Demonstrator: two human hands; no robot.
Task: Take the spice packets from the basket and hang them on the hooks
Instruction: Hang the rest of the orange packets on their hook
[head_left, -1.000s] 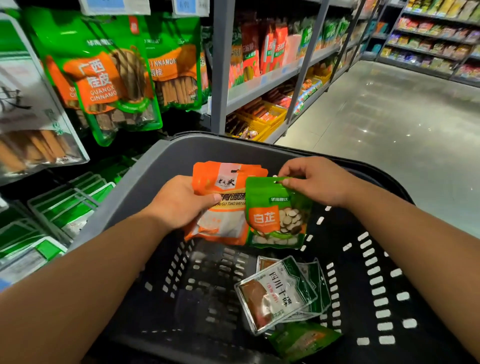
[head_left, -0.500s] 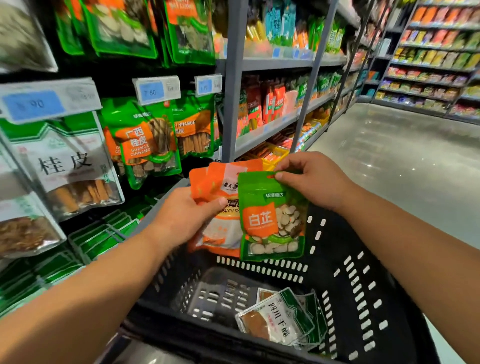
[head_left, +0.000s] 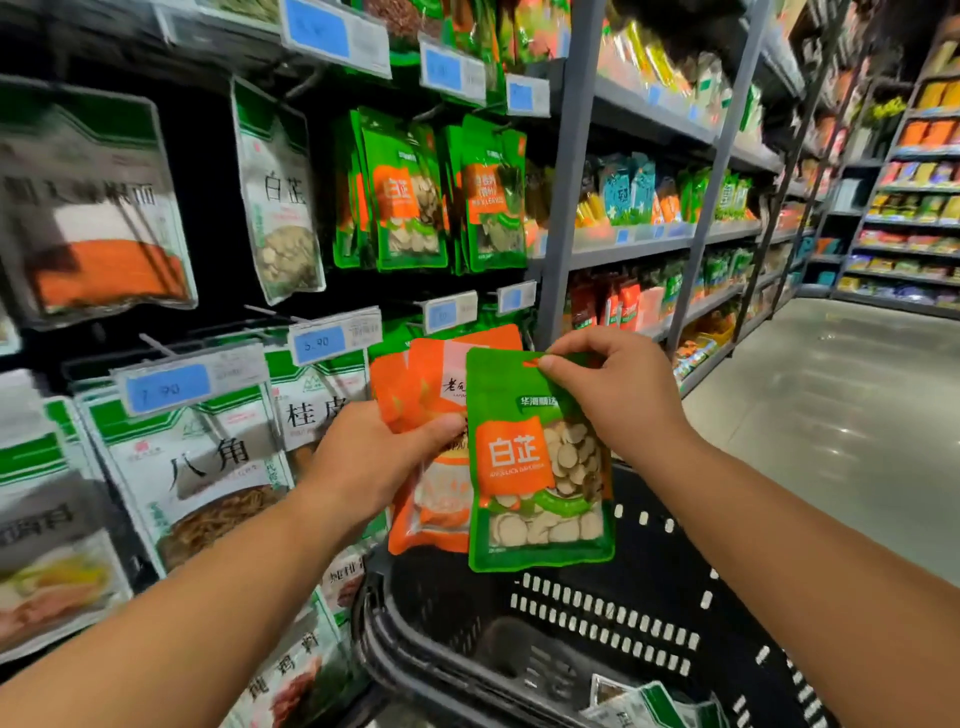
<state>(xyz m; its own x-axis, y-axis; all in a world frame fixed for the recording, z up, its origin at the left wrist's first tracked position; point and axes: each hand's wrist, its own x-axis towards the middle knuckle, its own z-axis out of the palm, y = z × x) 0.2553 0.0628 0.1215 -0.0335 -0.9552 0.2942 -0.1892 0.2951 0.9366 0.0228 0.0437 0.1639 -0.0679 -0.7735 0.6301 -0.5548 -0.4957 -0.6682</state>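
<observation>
Left hand: the left hand (head_left: 374, 467) is closed around the orange packets (head_left: 436, 395), with the thumb pressed across their front. The other fingers are behind them and cannot be seen.
Right hand: the right hand (head_left: 618, 400) pinches the top edge of the green packet (head_left: 535, 467) between thumb and forefinger, just beside its hanging hole.
Green packet: it hangs upright at 6 o'clock from the right hand, above the basket. White round slices show through its clear window.
Orange packets: they are at 9 o'clock from the green packet, touching it and partly behind it. At least two tops show.
Basket: the black basket (head_left: 675, 561) with slotted walls is at 5 o'clock in the view, below both hands.
Packets in basket: white-and-green packets (head_left: 644, 706) lie on its bottom at the lower edge; their number cannot be told.
Display wall: the dark display wall (head_left: 208, 182) is at 10 o'clock from the hands. Hanging green packets (head_left: 405, 197) of the same design are at 12 o'clock from the left hand.
Price tags: blue-and-white price tags (head_left: 332, 340) are at 10 o'clock from the orange packets.
Shelves: grey shelves (head_left: 649, 244) with goods are at 2 o'clock.
</observation>
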